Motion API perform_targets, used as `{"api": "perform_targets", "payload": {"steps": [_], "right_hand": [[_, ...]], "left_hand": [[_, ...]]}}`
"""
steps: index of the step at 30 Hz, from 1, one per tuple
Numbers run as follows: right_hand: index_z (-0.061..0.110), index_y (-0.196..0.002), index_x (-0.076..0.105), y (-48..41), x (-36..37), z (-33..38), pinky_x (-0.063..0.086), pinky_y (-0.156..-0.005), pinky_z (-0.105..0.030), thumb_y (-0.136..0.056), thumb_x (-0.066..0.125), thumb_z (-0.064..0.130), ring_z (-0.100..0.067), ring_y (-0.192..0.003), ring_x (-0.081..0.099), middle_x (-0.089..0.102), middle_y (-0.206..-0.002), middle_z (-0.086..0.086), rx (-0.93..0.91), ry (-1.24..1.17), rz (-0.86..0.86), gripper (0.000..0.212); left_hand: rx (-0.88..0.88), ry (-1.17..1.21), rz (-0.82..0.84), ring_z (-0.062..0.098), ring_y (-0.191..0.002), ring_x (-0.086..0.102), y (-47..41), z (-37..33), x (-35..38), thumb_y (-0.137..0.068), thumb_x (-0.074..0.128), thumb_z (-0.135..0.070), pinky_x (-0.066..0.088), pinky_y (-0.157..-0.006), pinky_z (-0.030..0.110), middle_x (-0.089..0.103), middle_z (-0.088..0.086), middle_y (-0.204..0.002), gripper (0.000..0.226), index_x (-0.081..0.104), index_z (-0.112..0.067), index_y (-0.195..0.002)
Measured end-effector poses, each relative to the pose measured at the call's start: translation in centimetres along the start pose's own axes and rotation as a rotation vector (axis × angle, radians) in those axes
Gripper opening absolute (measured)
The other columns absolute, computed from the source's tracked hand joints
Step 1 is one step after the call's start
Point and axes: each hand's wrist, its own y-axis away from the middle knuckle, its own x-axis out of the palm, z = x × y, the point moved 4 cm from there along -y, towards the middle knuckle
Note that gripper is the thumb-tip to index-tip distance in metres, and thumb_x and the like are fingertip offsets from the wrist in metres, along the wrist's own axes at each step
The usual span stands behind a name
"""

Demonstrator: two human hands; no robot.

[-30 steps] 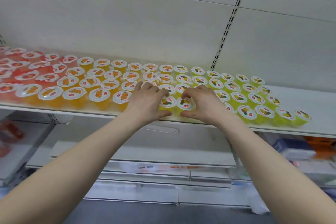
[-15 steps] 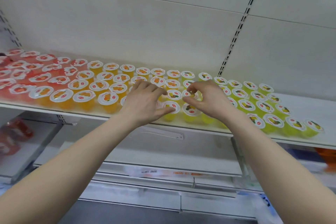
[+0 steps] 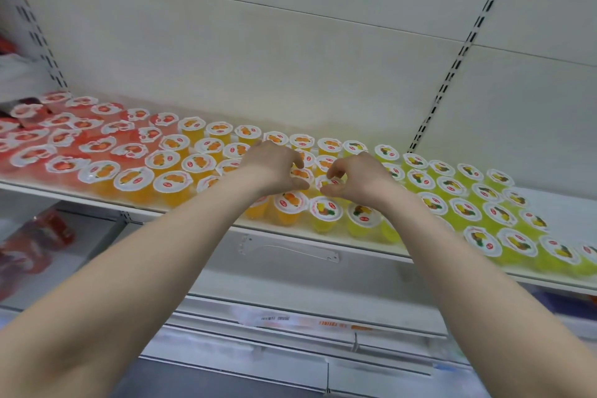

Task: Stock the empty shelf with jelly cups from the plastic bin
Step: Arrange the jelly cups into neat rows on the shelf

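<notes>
**Hands step back a row – you're tidying the seam now**

Both hands have moved off the front edge and gone deeper into the shelf [image 3: 565, 203]. A second ago they sat on the front row. Now your left hand [image 3: 274, 168] curls over an orange cup [image 3: 301, 174], with the thumb under its near rim and the fingers across the top. Your right hand [image 3: 361, 179] pinches a yellow cup [image 3: 330, 183] between forefinger and thumb. The two cups sit side by side, just where orange meets yellow.

The front orange cup [image 3: 290, 203] and front yellow cup [image 3: 325, 211] are let go and stand upright, just nearer you than your thumbs. Beyond your fingertips the back rows run unbroken. Red cups [image 3: 64, 139] fill the far side of your left hand and greenish ones [image 3: 465, 210] spread outward from your right.

The jelly cups are on the shelf in bulk, so this looks like straightening, not loading. Bare shelf remains well past your right hand. The bin is out of view, so I can't tell what is left in it.
</notes>
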Motion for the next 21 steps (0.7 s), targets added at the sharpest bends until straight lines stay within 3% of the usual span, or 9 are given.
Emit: {"api": "perform_targets", "payload": {"steps": [7, 12, 18, 21], "right_hand": [[0.025, -0.110, 0.070, 0.3, -0.1, 0.6, 0.053, -0.081, -0.035, -0.079, 0.067, 0.054, -0.019, -0.096, 0.062, 0.069, -0.106, 0.003, 0.010, -0.004, -0.052, 0.042], [0.026, -0.108, 0.070, 0.6, 0.2, 1.0, 0.051, -0.082, -0.035, -0.082, 0.064, 0.054, -0.021, -0.108, 0.056, 0.069, -0.104, -0.002, 0.038, 0.019, -0.101, 0.039], [0.026, -0.095, 0.071, 1.1, -0.2, 1.1, 0.053, -0.070, -0.031, -0.080, 0.064, 0.058, -0.018, -0.078, 0.062, 0.069, -0.091, 0.003, 0.083, 0.084, -0.087, 0.036], [0.027, -0.103, 0.071, 0.6, -0.3, 1.6, 0.051, -0.074, -0.032, -0.080, 0.064, 0.057, -0.020, -0.096, 0.062, 0.068, -0.101, 0.003, 0.086, 0.089, -0.095, 0.038]], "left_hand": [[0.002, 0.001, -0.021, 0.022, -0.115, 0.052, 0.1, 0.0, -0.1, -0.083, 0.058, -0.061, 0.040, -0.101, 0.039, 0.066, -0.005, -0.115, 0.043, 0.064, -0.036, -0.118], [0.006, -0.022, -0.046, 0.024, -0.120, 0.047, 0.2, 0.2, -0.1, -0.083, 0.058, -0.062, 0.036, -0.105, 0.040, 0.064, -0.004, -0.119, 0.045, 0.062, -0.037, -0.120], [-0.019, 0.029, -0.120, 0.027, -0.118, 0.052, 0.4, 2.1, -0.9, -0.087, 0.051, -0.066, 0.041, -0.100, 0.040, 0.066, 0.000, -0.119, 0.048, 0.064, -0.034, -0.120], [-0.057, 0.055, -0.190, 0.028, -0.114, 0.055, 0.1, 4.3, -1.5, -0.092, 0.051, -0.057, 0.048, -0.094, 0.038, 0.068, 0.002, -0.118, 0.041, 0.066, -0.031, -0.120]]}}
